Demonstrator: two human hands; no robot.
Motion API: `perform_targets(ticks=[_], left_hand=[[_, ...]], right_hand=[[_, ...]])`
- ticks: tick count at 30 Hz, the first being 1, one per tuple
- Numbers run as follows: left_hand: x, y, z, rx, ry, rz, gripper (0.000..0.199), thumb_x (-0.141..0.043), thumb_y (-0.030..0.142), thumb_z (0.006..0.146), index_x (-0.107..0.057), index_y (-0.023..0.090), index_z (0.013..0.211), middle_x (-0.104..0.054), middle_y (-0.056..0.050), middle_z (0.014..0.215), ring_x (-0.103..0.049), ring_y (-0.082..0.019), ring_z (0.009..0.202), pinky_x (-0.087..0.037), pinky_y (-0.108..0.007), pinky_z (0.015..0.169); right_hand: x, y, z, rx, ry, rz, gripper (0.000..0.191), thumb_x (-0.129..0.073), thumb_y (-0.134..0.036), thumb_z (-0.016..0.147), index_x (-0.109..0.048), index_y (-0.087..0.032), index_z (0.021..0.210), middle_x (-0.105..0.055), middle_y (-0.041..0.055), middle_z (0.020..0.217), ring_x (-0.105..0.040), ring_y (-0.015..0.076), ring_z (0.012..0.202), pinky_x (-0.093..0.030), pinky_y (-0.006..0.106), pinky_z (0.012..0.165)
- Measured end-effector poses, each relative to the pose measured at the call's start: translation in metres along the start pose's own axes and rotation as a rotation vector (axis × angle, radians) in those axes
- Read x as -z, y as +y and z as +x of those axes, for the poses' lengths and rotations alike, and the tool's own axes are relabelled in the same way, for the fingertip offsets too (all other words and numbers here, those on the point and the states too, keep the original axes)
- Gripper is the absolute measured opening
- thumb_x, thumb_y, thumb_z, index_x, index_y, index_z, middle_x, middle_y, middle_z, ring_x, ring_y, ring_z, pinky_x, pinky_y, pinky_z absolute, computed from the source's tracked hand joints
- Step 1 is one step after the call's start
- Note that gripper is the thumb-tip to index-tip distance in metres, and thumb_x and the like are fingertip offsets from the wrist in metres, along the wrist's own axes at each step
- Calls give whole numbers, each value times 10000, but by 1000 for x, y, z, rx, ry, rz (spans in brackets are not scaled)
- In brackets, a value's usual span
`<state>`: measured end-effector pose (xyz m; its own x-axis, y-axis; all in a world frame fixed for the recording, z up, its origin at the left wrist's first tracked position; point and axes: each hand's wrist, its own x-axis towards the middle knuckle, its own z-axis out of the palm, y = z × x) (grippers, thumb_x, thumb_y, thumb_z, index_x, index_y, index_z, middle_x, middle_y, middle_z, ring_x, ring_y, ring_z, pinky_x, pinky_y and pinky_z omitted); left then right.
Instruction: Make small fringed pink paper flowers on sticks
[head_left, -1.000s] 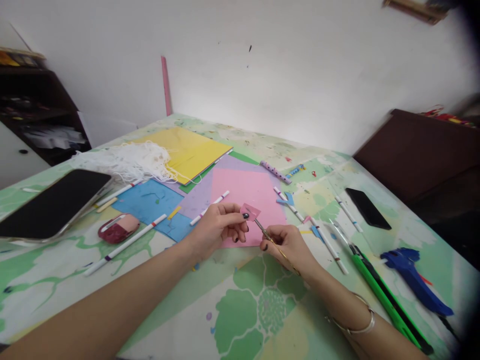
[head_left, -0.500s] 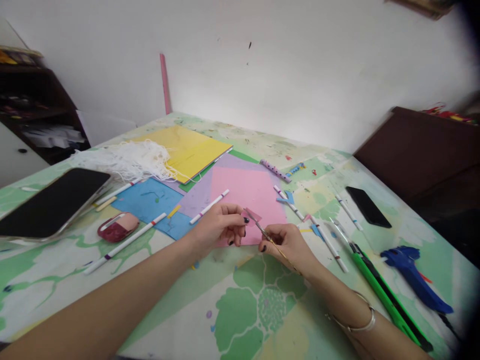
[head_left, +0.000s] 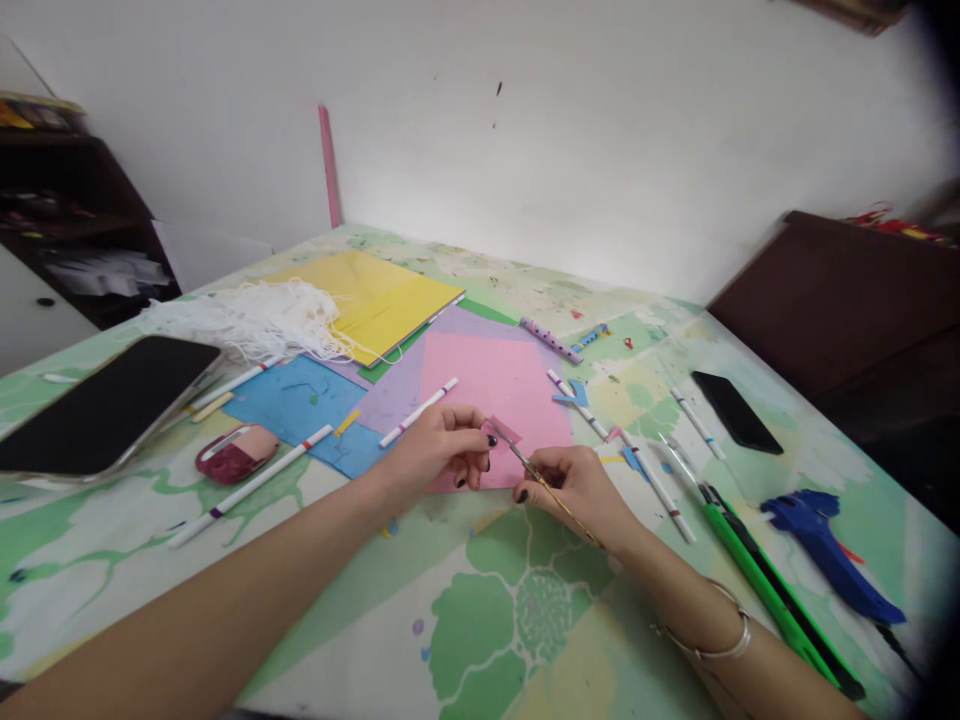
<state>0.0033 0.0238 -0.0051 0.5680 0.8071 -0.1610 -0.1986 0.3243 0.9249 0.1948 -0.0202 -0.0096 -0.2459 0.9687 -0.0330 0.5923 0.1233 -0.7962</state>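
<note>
Between the thumb and fingers of my left hand [head_left: 450, 446] is a small pink paper piece [head_left: 504, 431]. My right hand [head_left: 570, 488] is closed around gold-handled scissors [head_left: 556, 499], whose blades point up and left and lie against the small piece. Both hands are over the lower part of a pink sheet [head_left: 487, 365], which lies on a purple sheet [head_left: 397, 385]. A white stick [head_left: 418, 412] rests just above my left hand. Another white stick with a blue paper bit [head_left: 574, 395] lies beyond my right hand.
At the left are a large phone [head_left: 105, 405], white yarn [head_left: 255, 318] and a maroon object [head_left: 236, 454]. A yellow sheet [head_left: 375, 300] lies behind. To the right are a green cutter [head_left: 780, 590], a blue glue gun [head_left: 829, 555] and a smaller phone [head_left: 736, 412].
My right fingers and the scissors have shifted very slightly. Both hands keep their holds, and the small pink piece is nearly where it was.
</note>
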Motion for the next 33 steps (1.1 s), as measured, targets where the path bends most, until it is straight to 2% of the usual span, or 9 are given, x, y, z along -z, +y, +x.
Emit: perform_targets(ticks=[11,16,18,21,23,26,29,33], left_hand=[[-1,3,0,-7,26,59,52,-608,150,683,-558,138,677,-589,21,492,-524,-84,360,-351,-179,384],[0,3,0,-47,49,89,91,-618,173,706,-551,139,654,-611,13,546,-568,-94,415,-374,-174,400],[-1,4,-1,-49,48,102,81,-631,188,709,-578,134,680,-624,4,574,-581,-97,435,-387,-173,411],[-3,3,-1,-25,39,106,108,-643,228,721,-610,128,700,-645,-19,616,-595,-102,454,-398,-179,424],[-4,2,-1,-11,52,100,141,-638,257,735,-631,121,700,-658,-39,641,-604,-109,466,-408,-188,436],[-5,1,0,-47,136,77,171,-647,278,736,-673,109,733,-667,-58,668,-614,-119,492,-428,-205,463],[-5,0,1,-101,268,14,200,-669,282,730,-701,101,809,-680,-73,728,-620,-113,535,-425,-190,471],[-9,-1,2,-95,360,-158,176,-662,256,751,-708,107,831,-686,-78,806,-625,-97,589,-425,-166,492]], right_hand=[[2,-3,1,-33,39,-34,442,-689,-483,632,-442,-154,470,-247,-64,453,-232,60,457,-151,205,412],[1,-4,1,-113,131,137,434,-671,-490,640,-418,-172,489,-296,-70,400,-261,45,354,-161,193,346],[0,-8,1,-159,160,250,392,-658,-500,655,-475,-169,553,-328,-76,381,-276,49,307,-178,190,311],[-1,-15,-2,-201,140,379,373,-668,-505,650,-570,-152,716,-379,-83,383,-295,59,274,-199,193,280],[-2,-19,-3,-194,132,393,373,-682,-499,640,-561,-151,702,-379,-84,391,-293,52,283,-198,192,286],[-3,-20,-5,-137,125,332,381,-652,-493,685,-466,-172,598,-342,-83,406,-293,43,325,-200,190,321],[-5,-19,-7,-91,113,216,398,-589,-496,749,-412,-181,583,-331,-77,429,-312,47,362,-218,190,353],[-9,-20,-10,-148,80,141,392,-520,-507,797,-416,-183,604,-374,-64,442,-398,68,358,-277,190,364]])
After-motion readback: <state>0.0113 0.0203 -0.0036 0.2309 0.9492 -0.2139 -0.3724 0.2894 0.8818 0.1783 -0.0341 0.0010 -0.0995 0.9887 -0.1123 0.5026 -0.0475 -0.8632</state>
